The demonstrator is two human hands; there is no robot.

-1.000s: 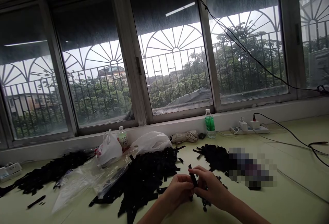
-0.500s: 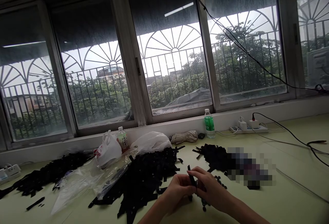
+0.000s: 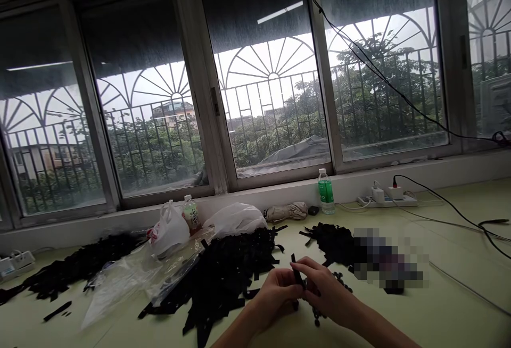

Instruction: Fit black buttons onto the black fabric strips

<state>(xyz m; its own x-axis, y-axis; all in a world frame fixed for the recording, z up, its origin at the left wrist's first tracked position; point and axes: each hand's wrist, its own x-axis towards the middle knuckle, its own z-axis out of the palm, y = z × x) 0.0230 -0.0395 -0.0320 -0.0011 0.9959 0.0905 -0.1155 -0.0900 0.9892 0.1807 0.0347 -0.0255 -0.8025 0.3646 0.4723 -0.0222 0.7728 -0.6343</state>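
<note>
My left hand (image 3: 275,293) and my right hand (image 3: 325,288) meet low in the head view, both with fingers closed on one narrow black strip (image 3: 296,272). The strip's upper end sticks up between them; its lower part is partly hidden by my fingers. Small dark round pieces (image 3: 316,316) lie on the table beneath and behind my right hand. Left of my hands spreads a large heap of black strips (image 3: 223,265). Another heap of black strips (image 3: 331,241) lies beyond my right hand, beside a blurred-out patch.
On the pale green table (image 3: 459,311) are clear plastic (image 3: 120,284), white bags (image 3: 170,231), a third black heap (image 3: 80,265) and a power strip (image 3: 387,200) with cables. A green-labelled bottle (image 3: 325,193) stands by the window wall.
The view has shifted very slightly. Both hands keep nearly the same pose around the black strip.
</note>
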